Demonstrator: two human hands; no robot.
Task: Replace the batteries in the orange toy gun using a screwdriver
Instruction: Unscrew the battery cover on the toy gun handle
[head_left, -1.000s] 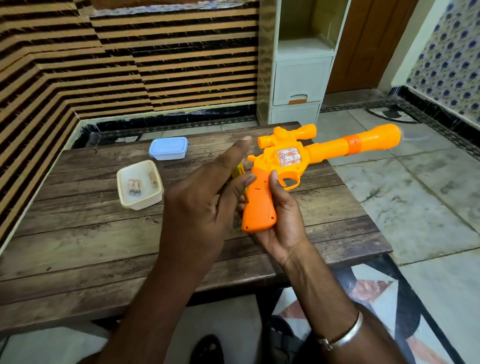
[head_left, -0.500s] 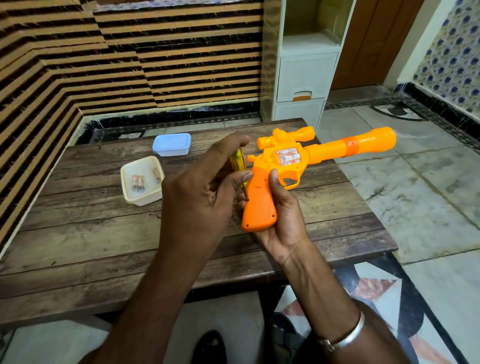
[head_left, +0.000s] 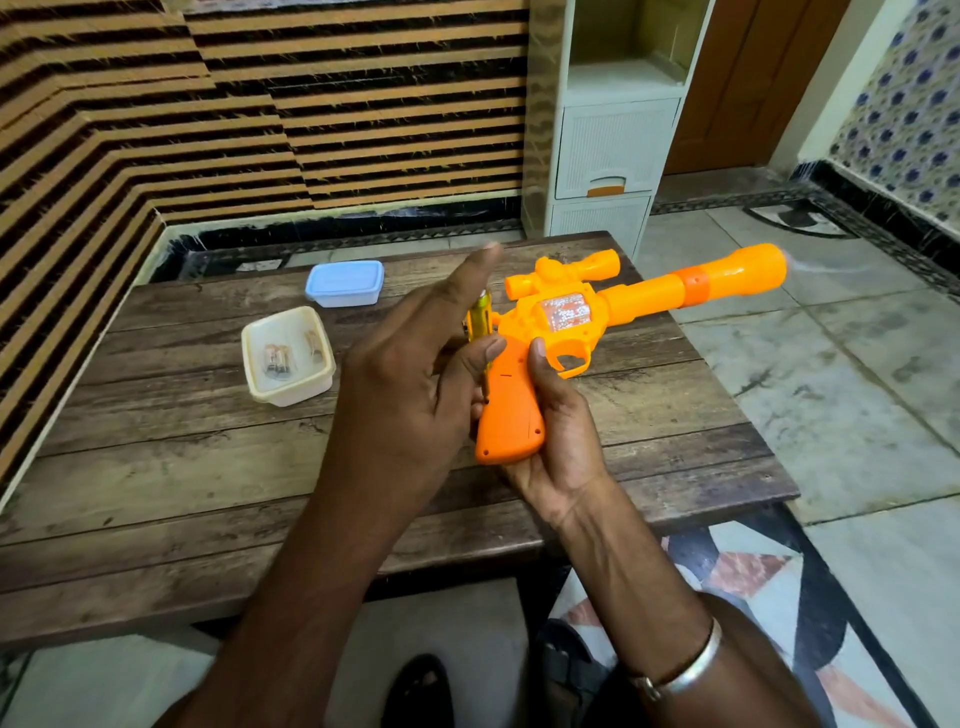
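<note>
The orange toy gun (head_left: 566, 322) is held above the table's right half, barrel pointing right and away, grip down. My right hand (head_left: 558, 431) wraps the grip from below, thumb on its side. My left hand (head_left: 410, 384) holds a yellow-handled screwdriver (head_left: 479, 318) upright against the back of the grip, thumb pressing it, index finger stretched out. Most of the screwdriver's shaft is hidden behind my fingers. A cream open box (head_left: 288, 356) with batteries (head_left: 278, 359) inside lies to the left.
A blue-lidded small container (head_left: 345, 283) stands behind the cream box on the wooden table (head_left: 156, 457). A white drawer cabinet (head_left: 613, 150) stands beyond the table's far right corner. Tiled floor lies to the right, and a foot shows below the table edge.
My left index finger has lifted and straightened again while the screwdriver turns at the back of the grip. The gun and right hand stay almost in place.
</note>
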